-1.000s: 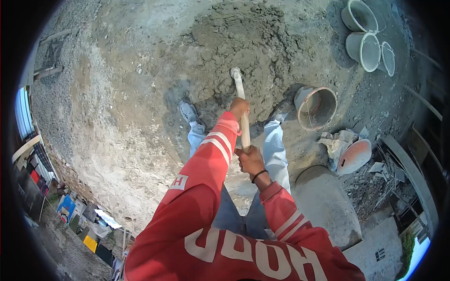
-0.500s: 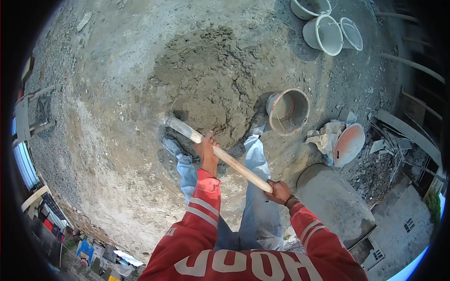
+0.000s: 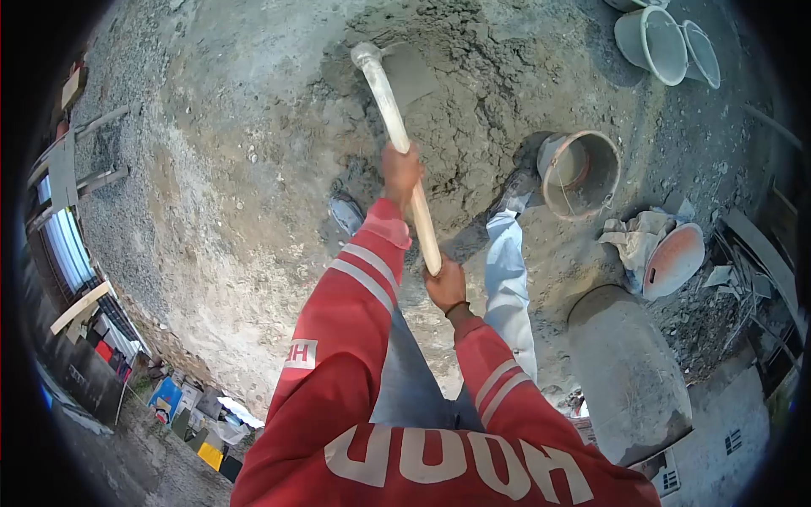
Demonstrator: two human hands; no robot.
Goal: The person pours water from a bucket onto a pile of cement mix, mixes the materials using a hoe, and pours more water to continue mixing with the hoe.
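Note:
My left hand (image 3: pixel 401 175) is wrapped round the middle of a wooden handle (image 3: pixel 422 221). Near the handle's lower end, my right hand (image 3: pixel 445 286) grips it too. At the far end the handle meets a flat grey blade (image 3: pixel 410 74), which lies over the left part of a heap of wet grey mortar (image 3: pixel 473 101). The handle slants up and to the left, away from my body. My feet stand apart on the near side of the heap.
A bucket (image 3: pixel 579 176) stands right of my right foot, with more pale buckets (image 3: pixel 663 46) at the upper right. Beside a crumpled sack lies a reddish basin (image 3: pixel 673 260). A large grey cylinder (image 3: pixel 629 372) is at the lower right, and planks (image 3: pixel 62 173) lie far left.
The handle has swung from a slant across my legs to a steeper line, and the blade has moved farther out over the heap. Both hands have kept their hold.

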